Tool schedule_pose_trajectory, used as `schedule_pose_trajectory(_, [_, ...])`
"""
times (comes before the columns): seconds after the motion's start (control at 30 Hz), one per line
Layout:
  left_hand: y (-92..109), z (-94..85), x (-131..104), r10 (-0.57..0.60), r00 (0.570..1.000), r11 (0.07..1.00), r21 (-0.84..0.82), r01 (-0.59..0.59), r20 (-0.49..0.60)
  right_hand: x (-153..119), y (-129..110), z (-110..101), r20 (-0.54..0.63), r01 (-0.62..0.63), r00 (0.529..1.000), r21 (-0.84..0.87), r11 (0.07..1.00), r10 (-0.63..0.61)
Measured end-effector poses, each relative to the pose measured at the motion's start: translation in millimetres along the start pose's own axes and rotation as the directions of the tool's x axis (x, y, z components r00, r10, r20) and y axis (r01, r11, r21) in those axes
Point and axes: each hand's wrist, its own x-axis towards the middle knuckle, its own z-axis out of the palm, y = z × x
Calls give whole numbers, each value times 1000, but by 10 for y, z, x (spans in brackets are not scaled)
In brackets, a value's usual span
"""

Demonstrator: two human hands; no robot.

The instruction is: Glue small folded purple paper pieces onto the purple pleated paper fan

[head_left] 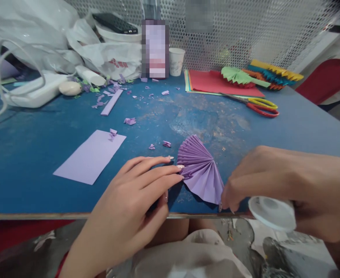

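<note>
A pleated purple paper fan (201, 166) lies spread near the front edge of the blue table. Fingertips of my left hand (135, 193) touch its left side; the fingers are stretched out and hold nothing. At the fan's lower right corner is my right hand (262, 181), fingers bent and closed, with fingertips against the paper. A white round plastic object (271, 214), perhaps a glue bottle or cap, is tucked in the same hand. To the left lies a flat purple sheet (91, 158) with a small scrap on it.
Scissors (262, 107) lie beside stacked coloured paper (201, 83) and folded paper fans (239, 77) at the back right. A paper cup (176, 61) and a phone (155, 48) stand at the back. Purple scraps, a folded strip (112, 102) and plastic bags (112, 58) are at the back left.
</note>
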Motion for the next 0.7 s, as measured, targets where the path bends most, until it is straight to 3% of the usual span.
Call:
schedule_pose_trajectory(0.1, [9,-11,-7,-5,1000,999,-34,4,-20,12,-15,-35,67,29,997,187,982,-42])
schedule_pose_trajectory(0.17, [16,-15,-13,-9,997,999,-48,6,-70,26,-16,-48,45,40,998,219,975,-51])
schedule_pose_trajectory(0.4, [39,-2,8,-73,988,996,-69,64,-138,84,70,2,-107,35,994,226,973,-11])
schedule_pose_trajectory(0.53, [44,15,34,-112,976,993,-60,103,-187,117,121,85,-80,21,997,223,975,-3])
schedule_pose_trajectory(0.7, [40,24,47,-131,977,991,-36,126,-171,163,127,144,-78,40,997,207,978,-24])
